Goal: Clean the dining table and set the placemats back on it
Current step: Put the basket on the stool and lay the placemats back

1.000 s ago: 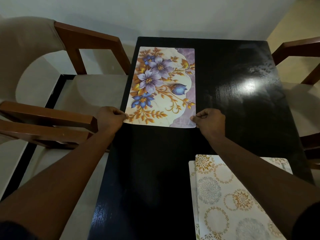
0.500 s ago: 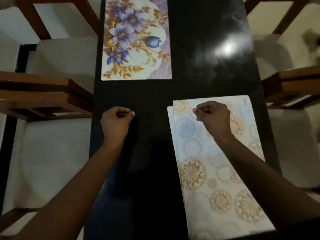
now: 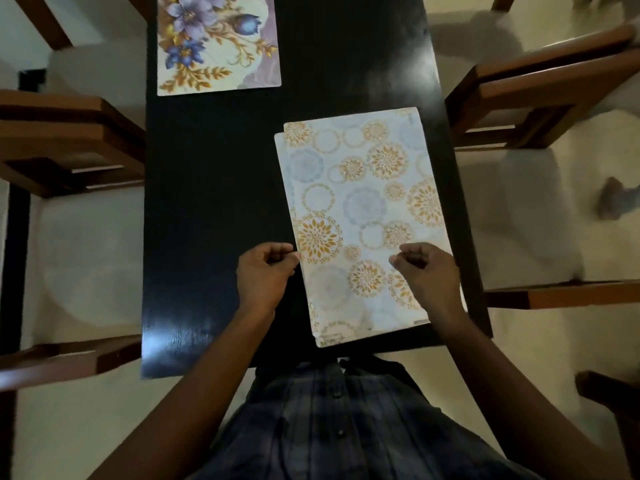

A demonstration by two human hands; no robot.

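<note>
Left hand [image 3: 265, 275] curls at the edge of the mat stack [image 3: 360, 188], right hand [image 3: 427, 271] curls over it; neither grip is clear. Floral mat [image 3: 218, 46] is cut off above.

The dark, glossy bench [image 3: 214, 209] carries a floral placemat [image 3: 221, 53] with purple and blue blooms and gold leaves, lying flat along its far left edge. On the near right lies a stack of circle-patterned placemats [image 3: 360, 202], slightly skewed. A lower mat's edge shows along the stack's left and near sides. The stack and the floral placemat lie apart.
</note>
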